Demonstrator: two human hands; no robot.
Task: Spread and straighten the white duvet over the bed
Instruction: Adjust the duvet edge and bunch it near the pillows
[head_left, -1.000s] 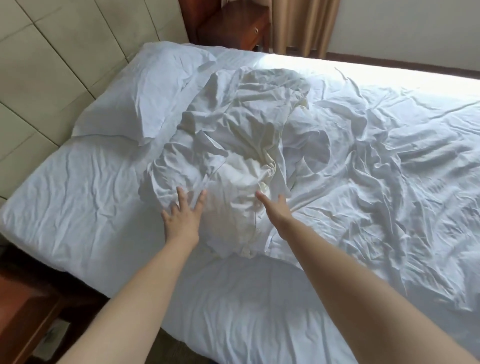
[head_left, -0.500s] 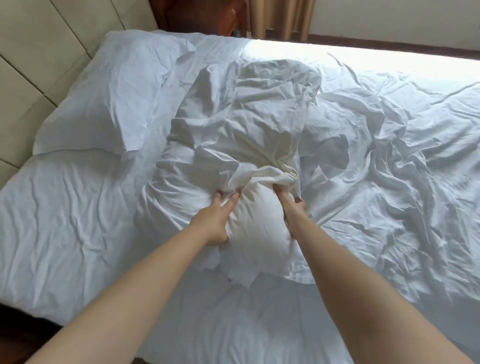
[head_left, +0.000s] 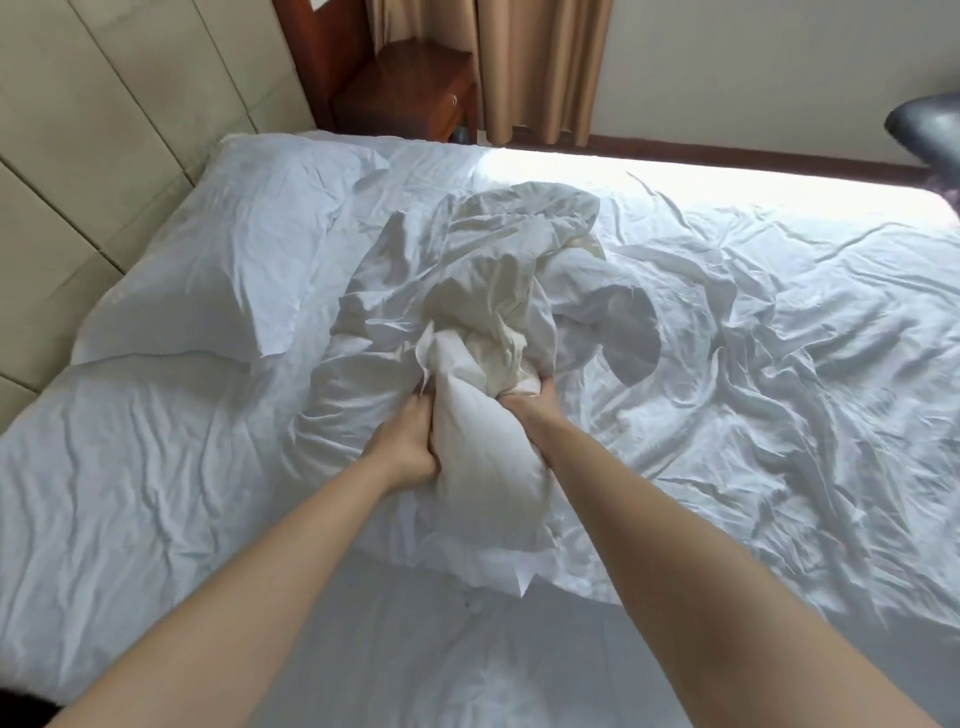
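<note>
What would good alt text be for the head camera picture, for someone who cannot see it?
Seen from above, a person's left hand and right hand grip a bunched white duvet in the middle of a bed with wrinkled white bedding. A white pillow lies at the head of the bed, with a wooden nightstand and tan curtains beyond.

duvet (head_left: 483, 291): white cloth, matt, heavily creased, bunched into soft folds
sheet (head_left: 130, 493): white cloth, matt, finely wrinkled
pillow (head_left: 249, 249): white cloth case, matt, lightly creased
headboard (head_left: 104, 130): beige padded panels, smooth, faint sheen, seamed
nightstand (head_left: 410, 88): dark reddish wood, smooth, slightly glossy, with a small metal-looking knob
curtain (head_left: 540, 67): tan cloth, matt, hanging in pleats
wall (head_left: 753, 67): pale, plain, matt
skirting (head_left: 727, 148): dark wood, smooth
chair (head_left: 924, 124): black, glossy, leather-like
</note>
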